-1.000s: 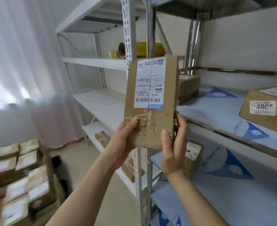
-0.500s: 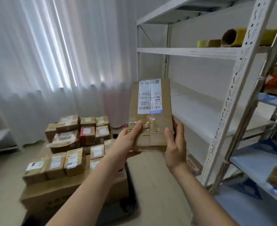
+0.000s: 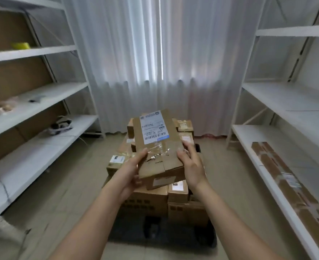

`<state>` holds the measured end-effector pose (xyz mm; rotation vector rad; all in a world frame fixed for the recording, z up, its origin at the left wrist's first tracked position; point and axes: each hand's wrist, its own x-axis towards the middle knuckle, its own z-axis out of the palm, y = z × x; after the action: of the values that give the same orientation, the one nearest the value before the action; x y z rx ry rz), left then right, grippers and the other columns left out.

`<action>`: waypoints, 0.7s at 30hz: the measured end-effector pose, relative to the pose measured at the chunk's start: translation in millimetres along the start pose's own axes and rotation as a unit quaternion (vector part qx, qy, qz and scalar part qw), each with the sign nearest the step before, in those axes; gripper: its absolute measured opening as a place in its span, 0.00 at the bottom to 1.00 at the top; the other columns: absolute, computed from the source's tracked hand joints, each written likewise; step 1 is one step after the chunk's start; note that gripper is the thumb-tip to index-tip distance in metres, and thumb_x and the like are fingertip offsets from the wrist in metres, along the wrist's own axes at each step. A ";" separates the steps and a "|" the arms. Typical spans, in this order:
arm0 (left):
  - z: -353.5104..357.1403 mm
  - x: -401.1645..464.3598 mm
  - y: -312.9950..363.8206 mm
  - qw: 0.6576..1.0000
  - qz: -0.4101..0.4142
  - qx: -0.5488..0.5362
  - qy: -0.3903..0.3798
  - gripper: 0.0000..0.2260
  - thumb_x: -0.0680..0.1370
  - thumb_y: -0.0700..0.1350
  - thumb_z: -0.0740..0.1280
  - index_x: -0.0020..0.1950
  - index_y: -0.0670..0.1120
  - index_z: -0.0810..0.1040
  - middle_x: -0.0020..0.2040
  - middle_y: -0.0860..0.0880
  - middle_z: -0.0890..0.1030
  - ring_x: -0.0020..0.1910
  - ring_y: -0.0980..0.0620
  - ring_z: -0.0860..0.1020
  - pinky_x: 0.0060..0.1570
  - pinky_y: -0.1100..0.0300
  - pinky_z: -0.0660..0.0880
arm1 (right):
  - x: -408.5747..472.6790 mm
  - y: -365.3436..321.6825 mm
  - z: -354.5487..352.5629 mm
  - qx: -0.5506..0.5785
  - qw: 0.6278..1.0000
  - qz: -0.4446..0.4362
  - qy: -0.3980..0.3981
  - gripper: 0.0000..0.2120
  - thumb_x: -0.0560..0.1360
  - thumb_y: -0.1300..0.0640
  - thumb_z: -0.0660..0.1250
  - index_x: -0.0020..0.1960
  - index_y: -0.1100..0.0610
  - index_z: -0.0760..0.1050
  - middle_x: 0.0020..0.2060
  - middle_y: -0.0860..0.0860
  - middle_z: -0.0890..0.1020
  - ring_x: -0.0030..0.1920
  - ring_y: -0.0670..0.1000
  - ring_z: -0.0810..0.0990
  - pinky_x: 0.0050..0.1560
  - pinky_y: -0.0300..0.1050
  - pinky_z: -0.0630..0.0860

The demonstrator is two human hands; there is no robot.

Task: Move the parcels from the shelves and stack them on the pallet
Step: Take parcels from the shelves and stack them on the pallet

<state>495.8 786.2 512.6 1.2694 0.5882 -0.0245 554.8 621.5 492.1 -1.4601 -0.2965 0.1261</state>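
Parcel over the pallet stack.
My left hand and right hand grip the parcel above the stacked boxes.

Soft daylight comes through the sheer white pleated curtain beyond the grips, brightest in a vertical strip, with no hard glare. The room is evenly lit and pale; shadows are faint. Wide-angle bending bows the white metal shelves at both edges, where detail smears and blurs.
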 end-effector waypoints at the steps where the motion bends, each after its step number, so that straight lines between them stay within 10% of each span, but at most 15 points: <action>1: -12.0 12.8 5.3 1.000 -0.002 -0.007 0.020 0.21 0.72 0.59 0.72 0.59 0.47 0.80 0.47 0.44 0.86 0.48 0.43 0.84 0.48 0.49 0.81 | 16.8 8.7 13.8 0.000 1.000 0.012 -0.023 0.13 0.82 0.52 0.61 0.65 0.43 0.70 0.58 0.50 0.79 0.56 0.50 0.80 0.52 0.45 0.79; 9: -93.6 114.9 62.1 0.970 -0.016 -0.135 0.201 0.19 0.75 0.60 0.70 0.55 0.47 0.78 0.47 0.41 0.81 0.49 0.42 0.78 0.61 0.43 0.75 | 145.6 41.5 100.4 -0.046 0.972 0.123 -0.193 0.14 0.82 0.51 0.59 0.67 0.44 0.70 0.50 0.46 0.80 0.45 0.44 0.80 0.31 0.28 0.73; 14: -144.6 168.1 76.9 0.937 -0.041 -0.206 0.280 0.14 0.78 0.57 0.66 0.50 0.47 0.77 0.40 0.45 0.83 0.43 0.44 0.80 0.53 0.44 0.77 | 199.8 67.5 153.3 -0.087 0.942 0.175 -0.272 0.11 0.80 0.50 0.61 0.59 0.39 0.75 0.52 0.50 0.81 0.46 0.49 0.82 0.44 0.41 0.78; 21: -226.8 276.3 66.8 0.934 -0.093 -0.202 0.279 0.16 0.78 0.53 0.69 0.64 0.54 0.73 0.50 0.46 0.84 0.50 0.43 0.81 0.45 0.45 0.78 | 262.6 132.1 217.9 -0.104 0.945 0.231 -0.206 0.15 0.81 0.47 0.60 0.67 0.46 0.73 0.54 0.49 0.80 0.45 0.45 0.81 0.38 0.36 0.74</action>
<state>663.0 1094.2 415.0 0.8055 1.1412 0.2964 759.0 914.2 411.3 -1.6874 -0.3055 0.8085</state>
